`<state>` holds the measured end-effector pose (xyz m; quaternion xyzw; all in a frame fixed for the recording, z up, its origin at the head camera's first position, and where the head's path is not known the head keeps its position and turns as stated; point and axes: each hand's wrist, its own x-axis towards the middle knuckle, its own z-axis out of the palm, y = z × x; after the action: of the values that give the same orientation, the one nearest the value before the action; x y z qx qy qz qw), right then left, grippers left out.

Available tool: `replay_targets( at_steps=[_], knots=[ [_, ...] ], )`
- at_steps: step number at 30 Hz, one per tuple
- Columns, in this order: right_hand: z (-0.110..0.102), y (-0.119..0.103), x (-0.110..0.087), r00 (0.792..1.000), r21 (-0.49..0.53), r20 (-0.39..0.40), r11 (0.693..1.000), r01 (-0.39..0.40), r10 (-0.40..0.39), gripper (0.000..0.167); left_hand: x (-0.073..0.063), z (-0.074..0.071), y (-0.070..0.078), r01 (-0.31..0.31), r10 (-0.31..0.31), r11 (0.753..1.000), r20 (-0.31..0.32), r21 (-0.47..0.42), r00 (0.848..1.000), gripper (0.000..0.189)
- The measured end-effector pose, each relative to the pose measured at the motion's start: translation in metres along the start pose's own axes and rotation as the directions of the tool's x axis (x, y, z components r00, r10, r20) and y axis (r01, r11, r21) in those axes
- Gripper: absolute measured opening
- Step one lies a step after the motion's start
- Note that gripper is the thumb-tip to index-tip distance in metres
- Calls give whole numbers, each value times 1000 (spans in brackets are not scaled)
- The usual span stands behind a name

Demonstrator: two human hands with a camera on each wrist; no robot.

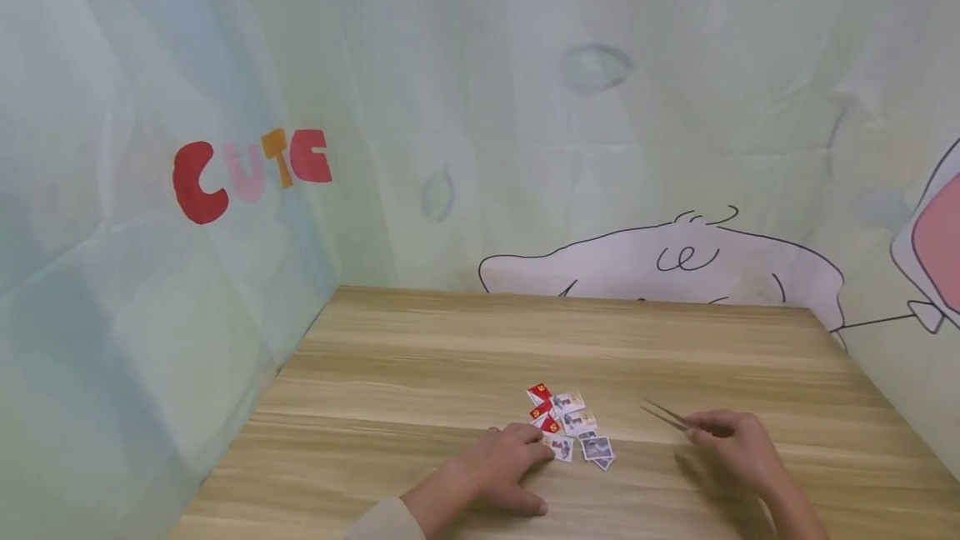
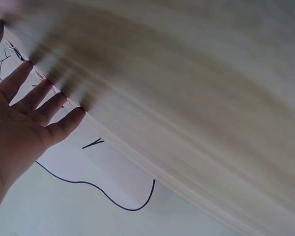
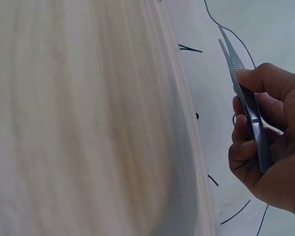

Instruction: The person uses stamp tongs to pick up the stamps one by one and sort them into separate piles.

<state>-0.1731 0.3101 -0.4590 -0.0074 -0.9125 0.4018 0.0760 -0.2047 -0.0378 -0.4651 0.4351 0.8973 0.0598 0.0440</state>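
Observation:
My right hand (image 1: 738, 444) holds metal tweezers (image 3: 248, 105) between thumb and fingers, above the right part of the table. The two tips of the tweezers stand a little apart with nothing between them, pointing toward the stamps. My left hand (image 1: 504, 463) rests on the table with its fingers spread, fingertips right at a pale stamp (image 1: 558, 447). Small postage stamps lie in loose groups beside it: red and white stamps (image 1: 540, 394) at the left, pale picture stamps (image 1: 579, 422) in the middle, grey-blue stamps (image 1: 597, 448) overlapping at the right.
The wood-grain table (image 1: 420, 357) reaches back to a pale fabric backdrop (image 1: 465, 107) with coloured letters (image 1: 201, 182) and a line-drawn cartoon figure (image 1: 637, 265). The fabric also hangs along the table's left and right edges.

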Motion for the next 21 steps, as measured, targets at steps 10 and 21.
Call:
replay_targets(
  at_steps=[10, 21],
  knots=[
    [1, 2, -1, 990, -14, 27, 991, 137, -136, 15, 0, -1, 0, -8, 8, 1000, 2, -11, 1000, 62],
    [4, -3, -2, 939, 1, 100, 944, 330, -328, 14, 1, -2, 0, -27, 27, 999, -8, -20, 1000, 64]
  ],
)
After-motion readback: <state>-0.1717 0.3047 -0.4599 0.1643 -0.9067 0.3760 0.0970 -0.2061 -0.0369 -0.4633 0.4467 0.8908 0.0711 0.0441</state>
